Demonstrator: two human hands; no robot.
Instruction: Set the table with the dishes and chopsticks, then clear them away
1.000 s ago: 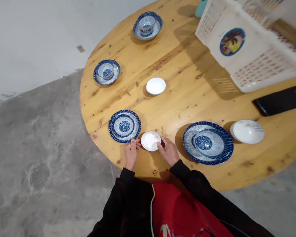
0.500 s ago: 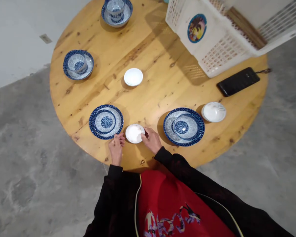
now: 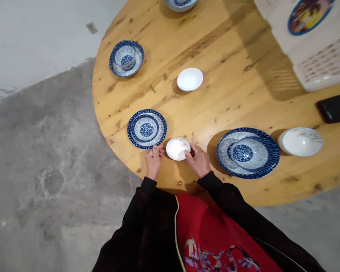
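A small white bowl (image 3: 176,149) sits on the round wooden table (image 3: 212,96) in front of me. My right hand (image 3: 198,160) grips its right rim between thumb and fingers. To the bowl's left, my left hand (image 3: 154,158) has its fingers curled, with nothing seen in them. Its fingertips are close to the lower edge of a blue-rimmed plate (image 3: 130,130) that bears a smaller blue-patterned dish (image 3: 146,129). At right stands a larger blue-rimmed plate (image 3: 272,160) with a blue-and-white bowl (image 3: 251,153) in it.
Another white bowl (image 3: 190,79) is mid-table; a further white bowl (image 3: 302,141) stands at right. Stacked blue-and-white bowls (image 3: 138,56) are at far left, with blue-patterned dishware (image 3: 181,5) at the top edge. A white plastic basket (image 3: 283,41) and a black phone (image 3: 336,107) occupy the right.
The view has swung left, so the tableware appears farther right and the basket is partly cut off. Both hands keep about the same places beside the small white bowl.
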